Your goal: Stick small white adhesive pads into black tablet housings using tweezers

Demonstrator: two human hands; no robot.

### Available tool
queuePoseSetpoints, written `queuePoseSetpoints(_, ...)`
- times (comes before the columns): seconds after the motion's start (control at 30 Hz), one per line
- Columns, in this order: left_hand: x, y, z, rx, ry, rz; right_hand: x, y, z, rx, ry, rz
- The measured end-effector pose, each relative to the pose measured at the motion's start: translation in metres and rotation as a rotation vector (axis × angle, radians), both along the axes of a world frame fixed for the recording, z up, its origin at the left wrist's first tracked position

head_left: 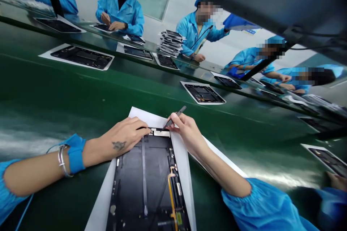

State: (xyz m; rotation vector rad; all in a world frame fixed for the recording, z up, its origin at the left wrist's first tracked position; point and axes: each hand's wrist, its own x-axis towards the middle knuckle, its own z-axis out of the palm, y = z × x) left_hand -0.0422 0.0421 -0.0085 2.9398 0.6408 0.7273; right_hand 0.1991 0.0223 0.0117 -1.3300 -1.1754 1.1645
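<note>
Green tabletop (81,90) is seen in the head view, with blue-coated co-workers (132,9) beyond. Black device housing (158,171) is laid on white paper (183,162), probably against scratches. Left hand (127,135) is rested at its far edge, seemingly for steadiness; grip can't be told. Dark tweezers (179,113) are pinched in right hand (189,131), slanted so the tip meets the silvery strip (162,134).

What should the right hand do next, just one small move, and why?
Probably have the right hand ease the dark pointed tool gently along the silvery strip. Its tip is already at that strip, though whether it touches is unclear, and the left hand rests on the black device's far edge, seemingly steadying it.
</note>
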Motion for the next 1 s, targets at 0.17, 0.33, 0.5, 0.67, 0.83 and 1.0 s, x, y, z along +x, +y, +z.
queuePoseSetpoints(0.17, 0.0002, -0.0005, 0.0026, 0.0, 0.001, -0.002, 0.0038, 0.0016, 0.0027, -0.035, 0.023, 0.028)
queuePoseSetpoints(0.33, 0.0013, -0.0011, 0.0047, 0.019, -0.019, -0.016, 0.0033, 0.0031, 0.0047, -0.047, 0.018, 0.026)
queuePoseSetpoints(0.5, 0.0017, -0.0009, 0.0046, 0.02, -0.031, -0.014, 0.0026, 0.0037, 0.0055, -0.056, 0.013, 0.025)
queuePoseSetpoints(0.67, 0.0017, -0.0002, 0.0037, 0.004, -0.033, -0.015, 0.0024, 0.0033, 0.0064, -0.05, 0.002, 0.037)
queuePoseSetpoints(0.83, 0.0013, -0.0004, 0.0032, 0.004, -0.037, -0.019, 0.0025, 0.0035, 0.0057, -0.052, 0.003, 0.034)
queuePoseSetpoints(1.0, 0.001, -0.0003, 0.0029, 0.009, -0.014, -0.013, 0.0025, 0.0035, 0.0062, -0.05, -0.001, 0.034)
